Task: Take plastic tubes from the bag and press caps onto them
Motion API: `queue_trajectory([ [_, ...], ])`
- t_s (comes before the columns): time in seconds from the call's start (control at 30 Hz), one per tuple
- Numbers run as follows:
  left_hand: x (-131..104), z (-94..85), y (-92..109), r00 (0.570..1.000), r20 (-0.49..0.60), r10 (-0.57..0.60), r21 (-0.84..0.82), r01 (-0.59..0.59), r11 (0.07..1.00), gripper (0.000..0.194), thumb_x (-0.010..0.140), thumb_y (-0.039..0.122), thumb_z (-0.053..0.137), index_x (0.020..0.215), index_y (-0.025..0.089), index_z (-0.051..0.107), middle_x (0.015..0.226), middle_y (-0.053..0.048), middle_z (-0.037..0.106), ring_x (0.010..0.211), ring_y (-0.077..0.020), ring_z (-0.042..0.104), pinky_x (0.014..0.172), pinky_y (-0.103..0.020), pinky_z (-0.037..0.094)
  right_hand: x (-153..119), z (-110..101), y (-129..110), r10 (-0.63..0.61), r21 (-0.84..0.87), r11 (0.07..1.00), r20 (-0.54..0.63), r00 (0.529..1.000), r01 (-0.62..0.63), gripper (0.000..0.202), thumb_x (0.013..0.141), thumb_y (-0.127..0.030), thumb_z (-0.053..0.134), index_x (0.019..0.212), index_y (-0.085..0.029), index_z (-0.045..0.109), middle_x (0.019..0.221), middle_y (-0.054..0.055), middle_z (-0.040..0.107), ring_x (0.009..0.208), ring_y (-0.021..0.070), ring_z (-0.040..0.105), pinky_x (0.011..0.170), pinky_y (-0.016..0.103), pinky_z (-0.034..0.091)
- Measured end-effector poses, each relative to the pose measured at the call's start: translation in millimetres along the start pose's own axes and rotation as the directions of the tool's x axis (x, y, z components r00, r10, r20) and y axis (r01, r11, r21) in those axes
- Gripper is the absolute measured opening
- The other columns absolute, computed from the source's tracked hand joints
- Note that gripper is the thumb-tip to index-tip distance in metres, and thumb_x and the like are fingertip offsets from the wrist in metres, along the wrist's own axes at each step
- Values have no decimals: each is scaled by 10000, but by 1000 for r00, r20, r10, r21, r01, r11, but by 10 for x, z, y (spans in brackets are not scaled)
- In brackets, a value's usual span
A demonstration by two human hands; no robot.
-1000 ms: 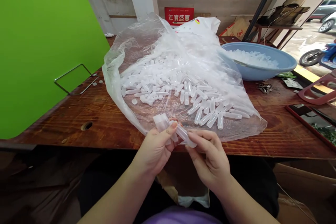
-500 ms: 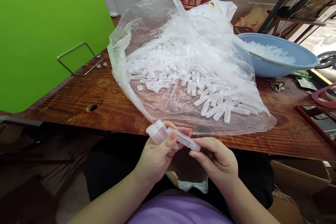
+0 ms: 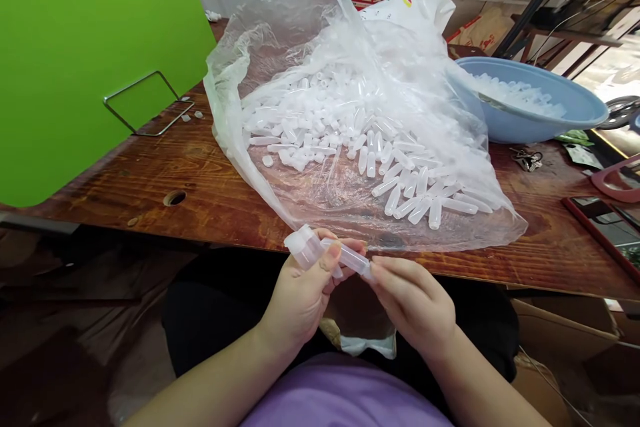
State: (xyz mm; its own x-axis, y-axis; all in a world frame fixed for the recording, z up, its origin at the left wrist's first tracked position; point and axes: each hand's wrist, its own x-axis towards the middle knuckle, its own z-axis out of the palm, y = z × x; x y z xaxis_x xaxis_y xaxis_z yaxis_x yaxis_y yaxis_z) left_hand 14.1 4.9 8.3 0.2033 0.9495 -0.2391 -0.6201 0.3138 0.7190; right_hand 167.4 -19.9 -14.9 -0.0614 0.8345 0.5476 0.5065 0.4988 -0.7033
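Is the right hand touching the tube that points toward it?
Touching: the head view shows the right hand with its fingertips on the tube at its right end, no gap showing.

Brown wooden table's [image 3: 235, 207] got a big clear plastic bag [image 3: 223, 103] of little tubes [image 3: 435, 213] sprawled mid-frame, a blue basin [image 3: 540, 125] upper right, what looks like keys [image 3: 528, 159] just below it, and a red-edged slab [image 3: 605, 223] far right.
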Motion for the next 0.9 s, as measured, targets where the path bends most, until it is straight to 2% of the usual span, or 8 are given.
queue_trajectory([
  [0.13, -13, 16, -11, 997, 66, 46, 63, -50, 997, 209, 757, 285, 683, 856, 192, 524, 833, -14, 708, 744, -134, 657, 678, -232, 521, 30, 29, -42, 201, 92, 971, 186, 962, -220, 393, 948, -327, 351, 671, -185, 591, 554, -2, 588, 477, 101, 562, 452, 199, 473],
  [0.2, -7, 24, -13, 996, 65, 54, 72, -59, 996, 215, 754, 295, 685, 851, 193, 523, 827, -12, 707, 750, -137, 655, 688, -238, 520, 20, 41, -40, 189, 66, 977, 168, 967, -202, 369, 948, -368, 323, 788, -174, 594, 665, 28, 623, 562, 122, 593, 506, 221, 493],
  [0.3, 1, 21, -17, 998, 37, 48, 48, -50, 998, 237, 738, 291, 700, 865, 200, 521, 830, -7, 708, 759, -133, 654, 708, -237, 514, -10, 49, -22, 28, -74, 997, 36, 999, -25, 251, 854, -376, 531, 1000, -174, 557, 882, 75, 638, 749, 172, 615, 642, 272, 510],
  [0.47, -7, 8, -34, 998, 45, 49, 66, -52, 996, 221, 748, 289, 688, 860, 198, 521, 829, -13, 703, 729, -148, 656, 670, -253, 519, 4, 43, -32, 169, 44, 983, 177, 970, -180, 307, 952, -294, 304, 798, -192, 549, 606, -2, 547, 527, 111, 536, 486, 212, 441],
  [0.57, -13, 8, -30, 998, 45, 47, 49, -50, 998, 213, 751, 278, 687, 865, 197, 526, 833, -10, 702, 759, -144, 659, 694, -240, 516, 43, 50, -52, 25, -46, 999, 117, 993, -19, 138, 884, -308, 470, 909, -184, 525, 756, 39, 587, 667, 148, 563, 583, 254, 473],
  [0.7, -34, 12, -5, 989, 144, 46, 24, -50, 998, 169, 789, 259, 652, 881, 199, 525, 834, -9, 698, 780, -137, 655, 684, -231, 517, 73, 57, -79, -107, 33, 994, 230, 967, 102, 187, 901, -220, 418, 724, -198, 475, 585, -8, 508, 533, 110, 500, 504, 217, 428],
  [0.83, -38, 3, 15, 982, 177, 73, 31, -80, 996, 145, 810, 246, 631, 888, 197, 518, 827, -3, 693, 778, -130, 650, 698, -238, 513, 89, 17, -95, -117, -80, 987, 208, 971, 136, 296, 855, -473, 488, 777, -188, 475, 620, 18, 533, 532, 132, 506, 467, 240, 427],
  [0.9, -36, -9, 12, 985, 160, 66, 29, -72, 997, 133, 813, 236, 627, 880, 195, 520, 827, 5, 689, 776, -122, 646, 709, -233, 505, 96, -12, -83, -147, -163, 971, 168, 975, 174, 306, 834, -481, 524, 800, -182, 470, 658, 34, 558, 560, 139, 519, 483, 245, 437],
])
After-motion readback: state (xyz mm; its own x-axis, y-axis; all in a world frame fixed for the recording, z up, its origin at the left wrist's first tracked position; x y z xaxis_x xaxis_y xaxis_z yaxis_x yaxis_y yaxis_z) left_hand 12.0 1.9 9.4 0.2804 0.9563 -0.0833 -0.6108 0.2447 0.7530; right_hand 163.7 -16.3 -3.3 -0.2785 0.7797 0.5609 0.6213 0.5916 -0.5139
